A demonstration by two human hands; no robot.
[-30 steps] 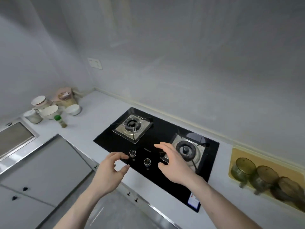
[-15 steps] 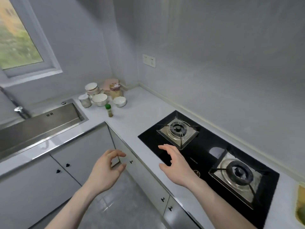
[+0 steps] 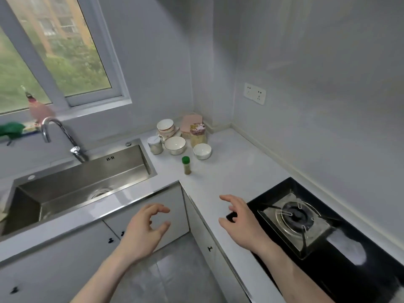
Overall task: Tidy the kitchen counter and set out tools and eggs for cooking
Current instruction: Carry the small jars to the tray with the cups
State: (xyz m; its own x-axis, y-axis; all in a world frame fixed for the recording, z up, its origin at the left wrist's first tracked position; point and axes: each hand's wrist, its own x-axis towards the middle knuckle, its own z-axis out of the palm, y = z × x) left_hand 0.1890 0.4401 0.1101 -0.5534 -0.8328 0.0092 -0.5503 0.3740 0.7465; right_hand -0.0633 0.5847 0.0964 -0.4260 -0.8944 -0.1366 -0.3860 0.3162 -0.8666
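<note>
My left hand (image 3: 145,231) hovers in front of the cabinet doors with loosely curled fingers and holds nothing. My right hand (image 3: 240,219) floats over the white counter (image 3: 229,171) beside the black gas hob (image 3: 310,226), fingers relaxed and empty. In the far corner stand a small white bowl (image 3: 202,151), a larger white bowl (image 3: 175,145), stacked bowls on a plate (image 3: 165,127), a lidded white jar (image 3: 155,145), a patterned-lid container (image 3: 197,134) and a pink box (image 3: 190,121). A small green-capped spice bottle (image 3: 186,165) stands alone in front of them. No eggs are in view.
A steel sink (image 3: 83,184) with a curved tap (image 3: 59,136) lies to the left under a window. A pink bottle (image 3: 38,108) and green cloth (image 3: 11,129) sit on the sill. A wall socket (image 3: 254,93) is on the right wall. Cabinet doors run below the counter.
The view has swung left from the hob to the corner, bringing the sink, tap and window into sight. Both hands stay raised and empty, now nearer the counter corner.
</note>
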